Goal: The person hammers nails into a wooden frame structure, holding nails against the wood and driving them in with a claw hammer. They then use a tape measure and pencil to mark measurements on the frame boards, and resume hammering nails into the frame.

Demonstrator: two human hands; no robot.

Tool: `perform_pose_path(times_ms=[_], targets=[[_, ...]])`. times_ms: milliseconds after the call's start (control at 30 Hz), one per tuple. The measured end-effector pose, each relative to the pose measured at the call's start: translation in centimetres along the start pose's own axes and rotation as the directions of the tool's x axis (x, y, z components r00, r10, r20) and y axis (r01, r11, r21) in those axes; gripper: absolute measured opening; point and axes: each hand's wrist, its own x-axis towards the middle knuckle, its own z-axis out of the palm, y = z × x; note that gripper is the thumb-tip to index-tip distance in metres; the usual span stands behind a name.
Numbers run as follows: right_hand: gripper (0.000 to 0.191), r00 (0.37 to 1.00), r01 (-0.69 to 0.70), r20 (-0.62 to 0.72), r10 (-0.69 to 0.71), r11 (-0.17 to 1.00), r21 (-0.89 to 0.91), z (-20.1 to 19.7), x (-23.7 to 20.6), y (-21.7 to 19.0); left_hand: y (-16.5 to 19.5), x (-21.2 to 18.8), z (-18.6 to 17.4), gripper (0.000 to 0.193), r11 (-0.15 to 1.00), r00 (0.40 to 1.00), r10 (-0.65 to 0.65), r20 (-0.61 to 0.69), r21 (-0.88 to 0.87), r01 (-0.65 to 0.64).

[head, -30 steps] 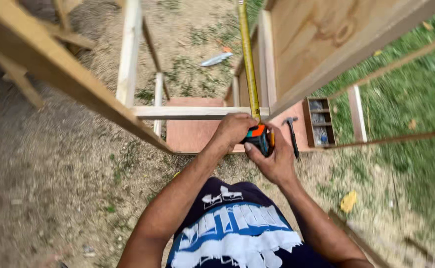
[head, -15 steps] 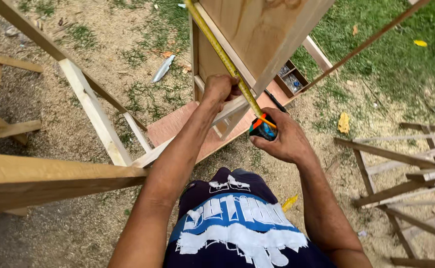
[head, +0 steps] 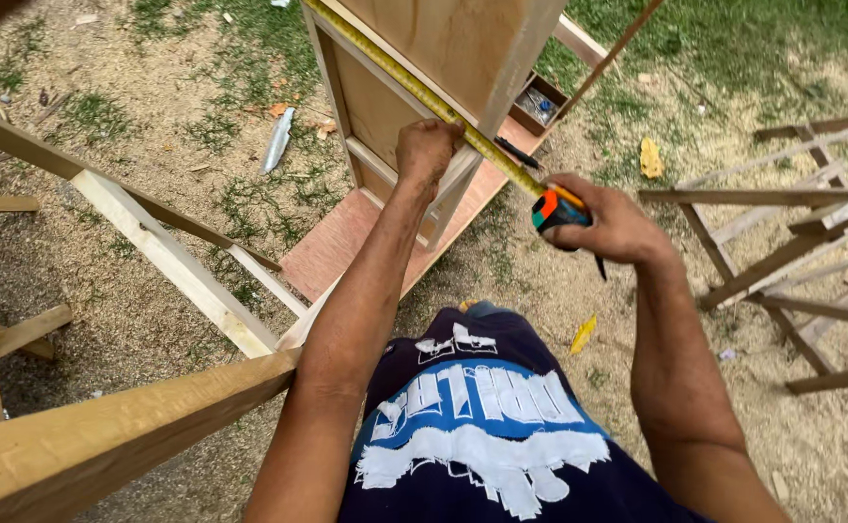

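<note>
Clamped in the right hand (head: pixel 610 225) is the orange, teal and black case of a tape measure (head: pixel 552 209), fingers wrapped tight around it. Its yellow blade (head: pixel 414 89) runs up and to the left from the case, lying along the edge of a plywood panel (head: pixel 443 44) set in a pale timber frame. The left hand (head: pixel 428 148) is closed over the blade, pinning it against that edge partway along.

Beyond the panel, a small wooden box (head: pixel 538 105) sits on a reddish-brown board (head: pixel 337 247) lying on the ground; it holds small metal pieces and something blue, too small to tell apart. A dark-handled tool (head: pixel 519 153) lies just beside the box. Loose wooden battens (head: pixel 792 194) lie on the sandy ground to the right.
</note>
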Motion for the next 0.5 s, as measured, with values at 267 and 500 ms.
perform_pose_path(times_ms=[267,500], targets=[[0.084,0.994,0.053,0.077,-0.081,0.948,0.314,-1.5,0.5,5.3,-1.4,1.5,0.2,0.021,1.0,0.992,-0.01,0.129,-0.028,0.014],[0.08,0.994,0.019,0.09,-0.068,0.89,0.455,-1.4,0.9,6.1,-0.7,0.8,0.3,0.023,0.999,0.987,-0.043,0.156,0.001,0.044]])
